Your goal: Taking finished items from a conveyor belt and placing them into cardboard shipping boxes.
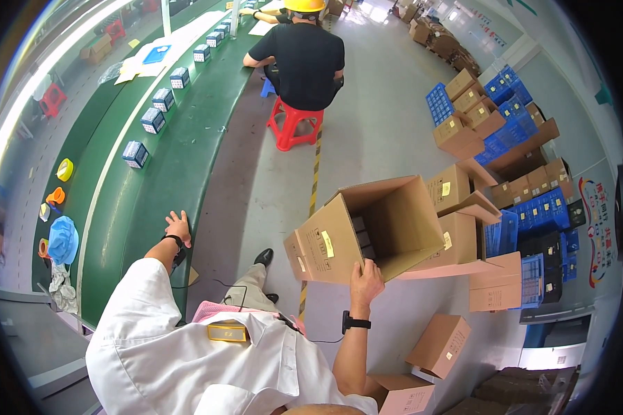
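Note:
My left hand [178, 228] rests at the near edge of the green work table [166, 166], its fingers spread and nothing in it. On the right, my right hand [367, 282] is closed over the near top edge of a large open cardboard box [325, 238]. The box is tilted, its opening toward me, and a yellow label sticks to its side. Deep inside it, a few small pale boxes [364, 237] show in part. Farther up the table stands a row of small dark blue and white boxes [136, 154], apart from my left hand.
A person in a black shirt and yellow helmet [298, 59] sits on a red stool [294, 124] beside the table. More cartons [457, 238] and blue crates [536, 211] are stacked at right; other cartons [439, 346] lie near my right arm. A blue cap [63, 240] lies at the table's left.

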